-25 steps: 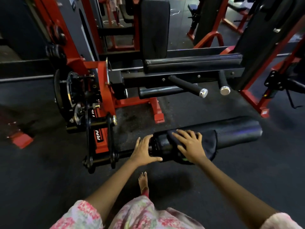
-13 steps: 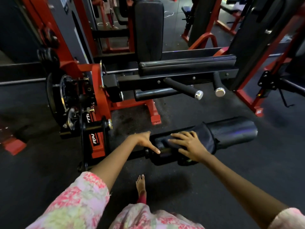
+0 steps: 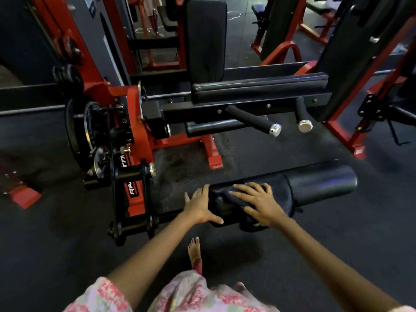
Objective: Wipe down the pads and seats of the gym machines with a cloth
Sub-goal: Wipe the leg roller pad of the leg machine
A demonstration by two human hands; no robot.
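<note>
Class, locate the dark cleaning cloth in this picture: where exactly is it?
In the head view, low and right of centre, the cloth is draped over the roller pad, under the right hand, with the left hand just beside it.

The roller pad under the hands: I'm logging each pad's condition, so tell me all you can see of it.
The roller pad is a long black cylinder, vinyl-looking, lying horizontal low above the floor on the machine's lever arm. A dark cloth is draped over its left part. The right hand presses flat on the cloth; the left hand braces the pad's left end. No tears show.

Right hand (image 3: 261, 204) presses a dark cloth (image 3: 279, 194) onto the roller pad (image 3: 322, 182); left hand (image 3: 199, 204) braces its end.
</note>
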